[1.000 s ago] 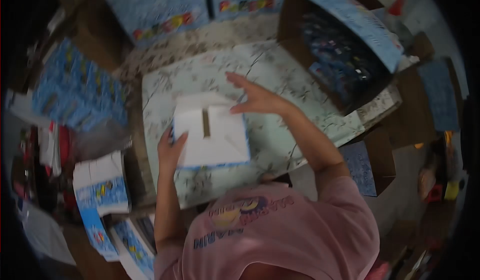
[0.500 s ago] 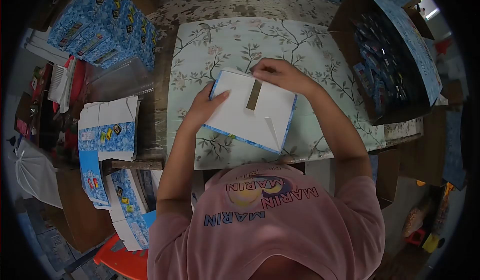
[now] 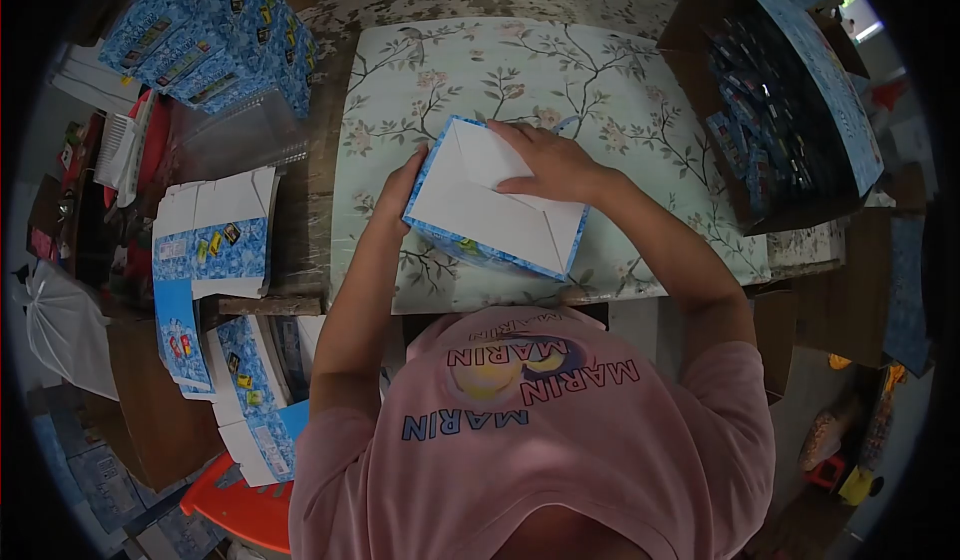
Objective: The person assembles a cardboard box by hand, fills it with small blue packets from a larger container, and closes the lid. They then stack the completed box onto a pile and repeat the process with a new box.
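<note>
A cardboard box (image 3: 490, 205) with a plain white face up and blue printed sides sits on the floral sheet in front of me. Diagonal fold lines run in from two corners of its white face. My left hand (image 3: 401, 188) holds the box by its left side, its fingers partly hidden along the edge. Across the far right part of the white face lies my right hand (image 3: 548, 163), open, with thumb and fingers spread over the panel.
Flattened blue-and-white cartons (image 3: 215, 235) are piled at the left. Blue printed boxes (image 3: 215, 35) are stacked at the far left by a clear plastic tray (image 3: 240, 135). On the right, an open carton (image 3: 715, 130) holds many small dark packets. A floral sheet (image 3: 400, 70) covers the table.
The dark slot in the white face is now covered by white panel. My right hand has moved from the far edge onto that face. The left thumb no longer shows on top.
</note>
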`<state>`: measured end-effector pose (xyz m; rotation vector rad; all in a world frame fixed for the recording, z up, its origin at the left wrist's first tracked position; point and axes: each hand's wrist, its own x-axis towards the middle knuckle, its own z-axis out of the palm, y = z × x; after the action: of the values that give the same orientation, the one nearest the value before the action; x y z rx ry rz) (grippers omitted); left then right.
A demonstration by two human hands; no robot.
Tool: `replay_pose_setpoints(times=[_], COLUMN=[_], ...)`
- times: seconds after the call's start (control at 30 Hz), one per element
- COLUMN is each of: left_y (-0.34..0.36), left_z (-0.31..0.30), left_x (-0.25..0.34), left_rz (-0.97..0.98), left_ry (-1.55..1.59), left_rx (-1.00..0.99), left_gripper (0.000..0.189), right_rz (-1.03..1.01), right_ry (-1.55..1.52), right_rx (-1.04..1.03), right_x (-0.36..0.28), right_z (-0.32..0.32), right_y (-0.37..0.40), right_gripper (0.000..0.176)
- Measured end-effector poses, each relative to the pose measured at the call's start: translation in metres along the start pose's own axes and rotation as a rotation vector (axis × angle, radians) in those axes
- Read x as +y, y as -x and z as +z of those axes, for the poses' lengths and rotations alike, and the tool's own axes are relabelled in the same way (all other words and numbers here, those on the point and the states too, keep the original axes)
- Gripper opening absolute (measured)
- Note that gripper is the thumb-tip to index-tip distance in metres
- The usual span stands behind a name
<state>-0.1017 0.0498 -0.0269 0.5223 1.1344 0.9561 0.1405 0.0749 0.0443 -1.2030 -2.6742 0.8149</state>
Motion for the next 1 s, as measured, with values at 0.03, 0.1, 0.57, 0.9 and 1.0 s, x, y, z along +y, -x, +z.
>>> replay_pose_setpoints(times=[0.03, 0.1, 0.57, 0.9, 1.0], left_y=[-0.001, -0.002, 0.077, 0.156, 0.1], left_z=[-0.002, -0.012, 0.083, 0.058, 0.002], left_x=[-0.003, -0.001, 0.103, 0.126, 0.15], left_rz=[0.034, 0.003, 1.175, 1.337, 1.032], left_ry=[0.015, 0.066, -1.203, -0.388, -0.418], left_rx=[0.013, -0.045, -0.018, -0.037, 0.417], left_gripper=[0.041, 0.037, 0.028, 0.021, 0.026], right_rz=[0.023, 0.053, 0.366, 0.251, 0.204], right_ry=[0.074, 0.153, -0.473, 0.232, 0.253], right_rx=[0.041, 0.091, 0.885, 0.811, 0.822], right_x=[-0.007, -0.009, 0.089, 0.096, 0.106], right_z=[0.001, 0.0, 0.058, 0.106, 0.107], right_y=[0.002, 0.01, 0.113, 0.066, 0.056], right_gripper=[0.074, 0.07, 0.03, 0.03, 0.03])
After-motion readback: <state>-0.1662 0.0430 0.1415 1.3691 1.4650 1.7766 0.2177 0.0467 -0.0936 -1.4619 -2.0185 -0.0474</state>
